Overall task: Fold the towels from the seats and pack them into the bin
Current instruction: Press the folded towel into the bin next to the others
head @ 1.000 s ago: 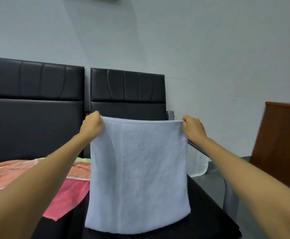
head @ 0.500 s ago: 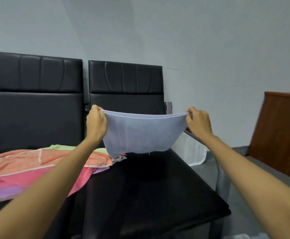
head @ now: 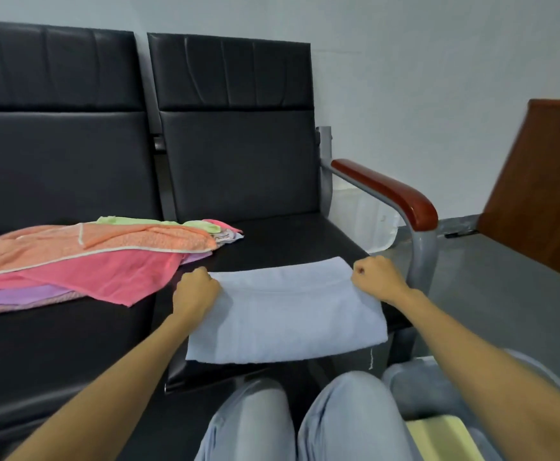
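The pale blue towel [head: 285, 322] lies flat on the right seat [head: 288, 234]. The left hand [head: 196, 291] and right hand [head: 376, 277], well apart, each grip a far corner. The next fold likely wants edges squared and the cloth smoothed first.

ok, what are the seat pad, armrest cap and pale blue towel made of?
Seat pad: black leather or vinyl, smooth, dull sheen, soft creases.
Armrest cap: reddish-brown, glossy; varnished wood or plastic, cannot tell.
Pale blue towel: terry cloth, probably cotton; matte, fuzzy ribbed pile.
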`<state>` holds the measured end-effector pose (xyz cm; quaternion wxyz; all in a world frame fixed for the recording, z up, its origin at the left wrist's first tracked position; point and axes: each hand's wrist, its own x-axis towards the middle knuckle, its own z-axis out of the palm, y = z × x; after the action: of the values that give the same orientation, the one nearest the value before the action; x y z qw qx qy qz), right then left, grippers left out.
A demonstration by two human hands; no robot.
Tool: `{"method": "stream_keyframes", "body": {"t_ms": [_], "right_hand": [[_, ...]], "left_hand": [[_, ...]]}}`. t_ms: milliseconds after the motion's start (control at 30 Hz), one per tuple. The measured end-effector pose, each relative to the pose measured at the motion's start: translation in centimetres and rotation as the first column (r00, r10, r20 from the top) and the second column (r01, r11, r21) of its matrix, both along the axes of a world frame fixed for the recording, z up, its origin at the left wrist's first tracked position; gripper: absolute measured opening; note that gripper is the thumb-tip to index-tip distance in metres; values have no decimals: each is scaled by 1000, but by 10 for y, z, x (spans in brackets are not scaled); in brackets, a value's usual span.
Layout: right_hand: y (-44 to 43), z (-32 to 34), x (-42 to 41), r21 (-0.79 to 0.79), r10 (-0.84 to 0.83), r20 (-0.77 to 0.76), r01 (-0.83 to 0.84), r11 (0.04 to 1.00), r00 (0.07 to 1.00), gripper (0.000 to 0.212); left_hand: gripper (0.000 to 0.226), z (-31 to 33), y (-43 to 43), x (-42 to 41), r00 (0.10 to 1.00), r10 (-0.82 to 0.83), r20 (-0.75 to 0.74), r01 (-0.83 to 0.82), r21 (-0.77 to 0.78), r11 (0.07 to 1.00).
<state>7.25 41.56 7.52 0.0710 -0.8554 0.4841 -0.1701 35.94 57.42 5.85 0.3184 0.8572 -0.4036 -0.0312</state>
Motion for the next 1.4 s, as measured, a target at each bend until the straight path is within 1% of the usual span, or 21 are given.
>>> {"method": "stream_keyframes", "body": {"t_ms": [67,167,267,367,400,467,533,600,667,733,800,833,933,1000,1067,1100,1133,1200,1267,1300,1400], "right_hand": [[-5,-11,4,11,-10,-32,11,1000,999,32],[-17,-3,15,-54,-56,17,57,997,998,20],[-37,15,36,-119,-71,83,81,990,994,20],[-62,10,61,-58,-88,27,89,994,996,19],[-66,2,64,2,-75,-1,75,997,997,22],[-70,-21,70,141,-14,-61,23,990,998,39],[-71,-44,74,158,14,-59,-5,987,998,53],[-72,-53,75,88,-24,-3,24,996,1000,55],[-77,-54,73,86,-42,4,42,995,999,48],[-79,-56,72,115,-52,-58,58,992,997,44],[-77,-57,74,98,-103,-138,117,988,985,46],[-75,-55,78,58,-133,-196,147,987,971,49],[-64,-49,89,-80,-185,-329,168,982,926,60],[-52,-45,100,-156,-160,-342,112,981,926,54],[-37,-44,114,-162,-72,-291,25,987,954,47],[-27,-43,122,-124,2,-238,-32,992,971,46],[-17,-43,131,-48,84,-155,-92,995,984,46],[8,-42,150,207,195,87,-210,956,977,49],[31,-45,166,410,133,308,-258,875,942,52],[40,-47,173,450,75,358,-242,860,931,52],[50,-52,187,455,-73,428,-145,878,901,51]], "left_hand": [[16,-12,-3,6,999,23,-24,-21,82,996],[10,-6,-17,15,1000,22,8,-22,19,1000],[15,12,-33,24,996,43,81,-38,-56,998],[19,8,-55,41,995,19,97,-20,15,1000],[21,2,-58,43,996,-3,84,-1,53,999],[29,-15,-66,47,998,-13,56,2,179,984],[33,-31,-70,47,994,12,108,-43,291,956],[33,-40,-71,46,981,51,185,-101,270,958],[32,-42,-73,47,972,83,220,-132,217,967],[43,-43,-76,52,986,103,129,-131,227,965],[56,-39,-77,59,990,133,-53,-115,259,959],[57,-36,-77,62,985,132,-107,-100,267,958],[42,-29,-71,70,981,106,-165,-49,315,948],[42,-23,-67,70,972,88,-216,-6,354,935],[40,-16,-62,67,934,89,-345,35,335,942],[37,-14,-60,65,909,97,-406,45,326,944],[35,-11,-57,62,892,97,-441,57,323,945],[31,-11,-52,56,883,79,-463,73,301,951],[36,-14,-50,54,883,45,-468,57,203,977],[39,-13,-49,54,878,32,-478,45,149,988],[41,3,-48,51,852,7,-523,2,16,1000]]}}
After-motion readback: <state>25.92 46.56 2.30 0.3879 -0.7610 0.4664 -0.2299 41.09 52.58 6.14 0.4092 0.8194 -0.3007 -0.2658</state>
